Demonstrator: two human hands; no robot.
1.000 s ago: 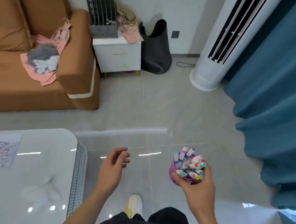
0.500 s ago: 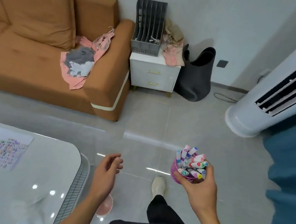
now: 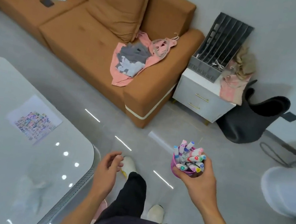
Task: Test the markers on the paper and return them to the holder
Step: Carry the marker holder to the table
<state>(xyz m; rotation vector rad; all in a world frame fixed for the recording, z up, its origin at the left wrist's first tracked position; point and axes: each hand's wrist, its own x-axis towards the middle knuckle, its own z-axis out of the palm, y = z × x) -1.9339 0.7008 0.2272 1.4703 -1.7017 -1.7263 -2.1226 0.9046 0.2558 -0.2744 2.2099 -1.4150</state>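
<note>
step: holder (image 3: 186,171) of markers (image 3: 190,157) is gripped by right hand (image 3: 197,179), carried tablewards
left hand (image 3: 106,173): loosely curled, nothing held
next: probably holder gets set by paper (image 3: 34,120)

I have one view only, worn on the head, looking forward and steeply down; my hands sit close beneath it, the table (image 3: 21,150) off my left fingers (image 3: 116,160), the sofa (image 3: 99,46) far beyond them
</note>
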